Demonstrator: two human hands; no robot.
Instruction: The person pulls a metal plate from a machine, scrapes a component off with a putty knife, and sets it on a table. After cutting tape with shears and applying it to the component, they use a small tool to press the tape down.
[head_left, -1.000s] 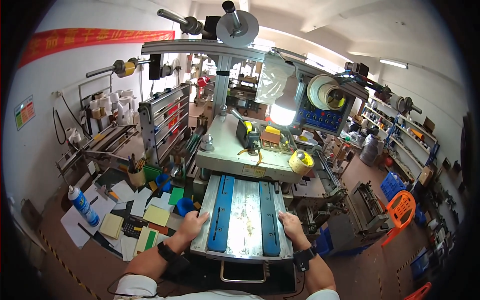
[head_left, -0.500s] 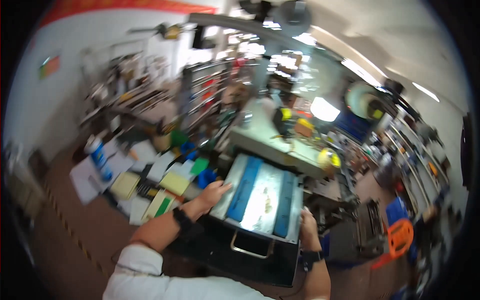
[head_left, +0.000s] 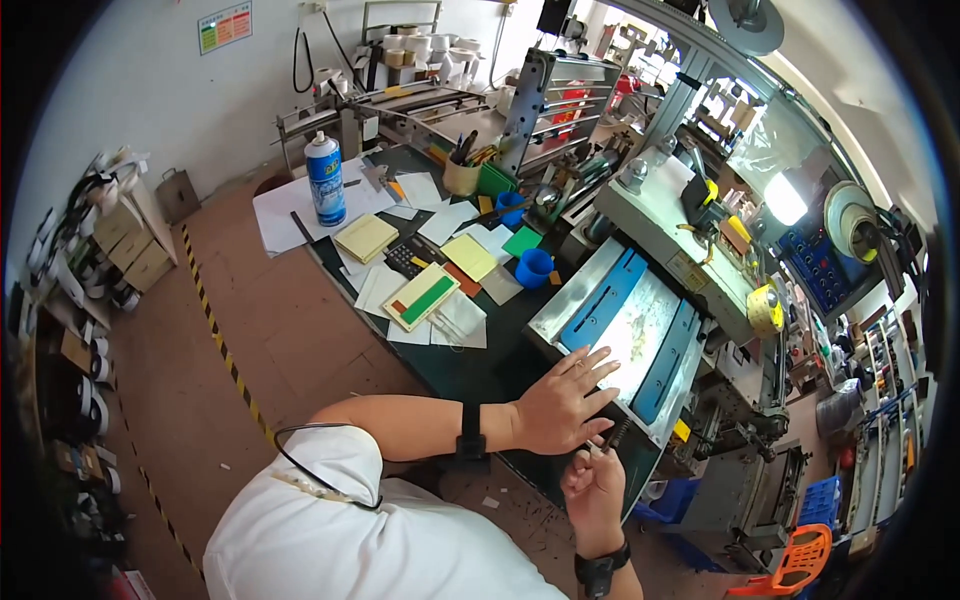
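Note:
A silver metal plate [head_left: 546,325] with two blue strips [head_left: 604,298] lies on the dark green bench top, beneath the pale machine head [head_left: 668,256]. My left hand [head_left: 560,402] is open over the plate's near edge, its fingers spread and pointing right; whether they touch the plate, I cannot tell. Just below it, my right hand [head_left: 592,490] is closed with curled fingers. A dark ribbed piece [head_left: 618,432] rises beside the right fingertips, and what those fingers hold is hidden.
Left of the plate lie paper sheets, yellow pads [head_left: 366,237] and a green-striped card [head_left: 424,297]. A blue spray can [head_left: 325,180], blue cups [head_left: 534,268] and a pen holder [head_left: 462,177] stand there too. An orange chair [head_left: 800,560] is at the lower right.
The view has turned left and sharpened. My hands have left the plate's two sides and come together at its near edge. The metal handle seen in front of the plate is now out of sight.

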